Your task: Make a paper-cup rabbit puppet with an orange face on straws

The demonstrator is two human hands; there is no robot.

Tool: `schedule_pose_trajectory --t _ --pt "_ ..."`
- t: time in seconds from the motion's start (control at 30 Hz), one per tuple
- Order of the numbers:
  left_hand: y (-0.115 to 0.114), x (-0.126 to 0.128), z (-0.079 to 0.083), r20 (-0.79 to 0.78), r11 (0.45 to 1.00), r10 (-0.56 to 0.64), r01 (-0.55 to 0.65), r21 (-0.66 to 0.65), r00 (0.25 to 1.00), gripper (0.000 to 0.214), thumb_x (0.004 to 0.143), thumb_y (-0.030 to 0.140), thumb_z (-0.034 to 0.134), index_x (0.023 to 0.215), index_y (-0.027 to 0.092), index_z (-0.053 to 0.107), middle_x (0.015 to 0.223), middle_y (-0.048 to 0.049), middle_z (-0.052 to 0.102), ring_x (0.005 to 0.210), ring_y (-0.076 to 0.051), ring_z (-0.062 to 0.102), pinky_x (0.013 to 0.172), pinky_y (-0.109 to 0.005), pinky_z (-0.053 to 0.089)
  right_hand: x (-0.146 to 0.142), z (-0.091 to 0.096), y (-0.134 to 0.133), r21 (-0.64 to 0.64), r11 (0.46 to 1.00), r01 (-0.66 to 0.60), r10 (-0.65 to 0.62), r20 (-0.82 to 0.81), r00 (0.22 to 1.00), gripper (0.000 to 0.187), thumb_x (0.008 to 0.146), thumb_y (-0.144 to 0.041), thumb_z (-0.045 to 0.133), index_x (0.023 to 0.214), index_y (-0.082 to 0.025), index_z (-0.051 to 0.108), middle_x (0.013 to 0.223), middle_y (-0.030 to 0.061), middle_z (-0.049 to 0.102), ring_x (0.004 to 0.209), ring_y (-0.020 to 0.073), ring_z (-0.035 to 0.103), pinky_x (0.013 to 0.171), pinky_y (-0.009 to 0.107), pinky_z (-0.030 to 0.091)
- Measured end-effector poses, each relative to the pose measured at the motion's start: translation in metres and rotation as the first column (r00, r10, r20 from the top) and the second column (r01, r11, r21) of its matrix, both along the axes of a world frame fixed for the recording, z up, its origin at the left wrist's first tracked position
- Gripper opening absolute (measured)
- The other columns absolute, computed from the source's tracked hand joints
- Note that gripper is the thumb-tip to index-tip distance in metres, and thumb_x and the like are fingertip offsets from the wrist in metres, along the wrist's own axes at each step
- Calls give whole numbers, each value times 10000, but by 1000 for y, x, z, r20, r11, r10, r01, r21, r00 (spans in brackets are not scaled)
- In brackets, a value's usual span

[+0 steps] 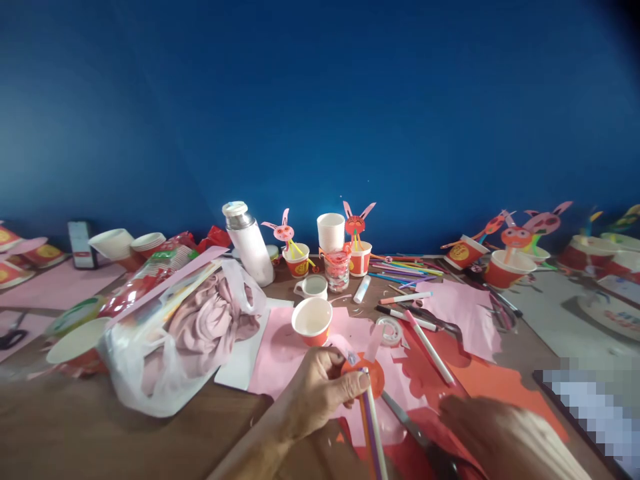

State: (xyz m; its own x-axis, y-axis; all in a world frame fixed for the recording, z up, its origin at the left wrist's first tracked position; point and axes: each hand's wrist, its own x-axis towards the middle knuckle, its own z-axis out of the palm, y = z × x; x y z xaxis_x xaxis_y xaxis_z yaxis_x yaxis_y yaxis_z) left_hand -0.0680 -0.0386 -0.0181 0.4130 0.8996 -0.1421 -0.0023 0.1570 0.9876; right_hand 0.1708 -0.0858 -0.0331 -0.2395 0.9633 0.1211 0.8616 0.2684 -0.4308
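My left hand (323,385) is closed, thumb against fingers, on a round orange paper cutout (376,379) with pink ear-like strips. Thin stems that look like pipe cleaners (371,433), purple, orange and white, hang down from under the thumb. My right hand (505,433) is smeared by motion over the orange and red paper (500,373), so its fingers cannot be made out. Between the hands lie scissors (425,440) with dark handles, blades pointing at the cutout. Just beyond my left hand stands a white-lined paper cup (312,319).
A tape roll (389,331), markers (429,347) and pink paper (460,313) lie ahead. Farther back are a thermos (249,243), a mug (314,288), rabbit-faced cups (297,260) and coloured stems (405,270). A plastic bag (150,373) sits left, a pixelated device (585,413) right.
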Motion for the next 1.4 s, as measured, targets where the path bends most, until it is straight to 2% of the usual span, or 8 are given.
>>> schedule_pose_trajectory --t 0.1,0.23,0.5,0.73,0.9,1.17,1.27,1.4 --pt "0 4 2 -9 999 -36 36 -7 999 346 665 416 655 679 70 641 591 -48 554 534 -108 474 513 -237 393 -22 18 16 -131 990 -51 11 -285 958 324 857 -376 374 678 -214 591 598 11 592 541 141 532 469 222 353" --pt "1 7 4 27 996 -88 89 -6 996 317 680 398 649 691 81 638 591 -31 530 534 -96 445 520 -233 366 -50 23 29 -276 930 -243 33 -598 801 367 845 -473 389 686 -178 537 608 -6 516 557 120 466 492 218 349" --pt "8 10 -3 85 992 -84 92 -88 993 333 650 403 672 677 73 630 606 -41 536 527 -94 448 505 -229 372 -62 3 37 -332 924 -188 -103 -691 716 326 816 -395 458 570 -184 437 504 -31 451 459 96 422 436 215 313" --pt "15 11 -12 130 987 -54 72 -140 990 293 666 363 662 659 71 643 605 -57 581 515 -95 471 509 -226 379 -57 -18 44 -394 860 -325 -182 -831 526 370 829 -472 450 636 -161 501 551 -27 471 497 87 414 477 212 320" --pt "16 9 -17 96 987 -30 44 -153 995 273 683 347 656 689 74 643 610 -56 584 538 -109 489 522 -236 391 -55 -19 45 -405 850 -337 -165 -812 559 322 831 -438 466 689 -157 534 609 -15 512 531 91 428 500 212 332" --pt "16 12 -22 84 989 -6 19 -148 996 292 658 370 668 655 78 649 572 -31 551 502 -88 457 487 -218 386 -65 -14 40 -304 946 -111 -94 -587 804 290 811 -336 428 584 -173 507 520 -32 452 498 104 421 474 216 330" --pt "16 12 -20 72 992 -18 27 -124 997 310 674 390 652 675 80 659 586 -37 561 519 -96 468 497 -221 389 -65 -16 41 -296 951 -93 -115 -615 780 286 799 -348 454 585 -169 518 512 -27 473 496 106 429 483 221 343" --pt "14 13 -16 57 994 -19 25 -111 998 347 669 428 647 690 82 652 575 -37 557 538 -119 489 508 -237 390 -62 -18 43 -360 898 -254 -128 -765 631 331 826 -425 448 660 -157 547 562 -10 526 484 95 435 454 211 330"
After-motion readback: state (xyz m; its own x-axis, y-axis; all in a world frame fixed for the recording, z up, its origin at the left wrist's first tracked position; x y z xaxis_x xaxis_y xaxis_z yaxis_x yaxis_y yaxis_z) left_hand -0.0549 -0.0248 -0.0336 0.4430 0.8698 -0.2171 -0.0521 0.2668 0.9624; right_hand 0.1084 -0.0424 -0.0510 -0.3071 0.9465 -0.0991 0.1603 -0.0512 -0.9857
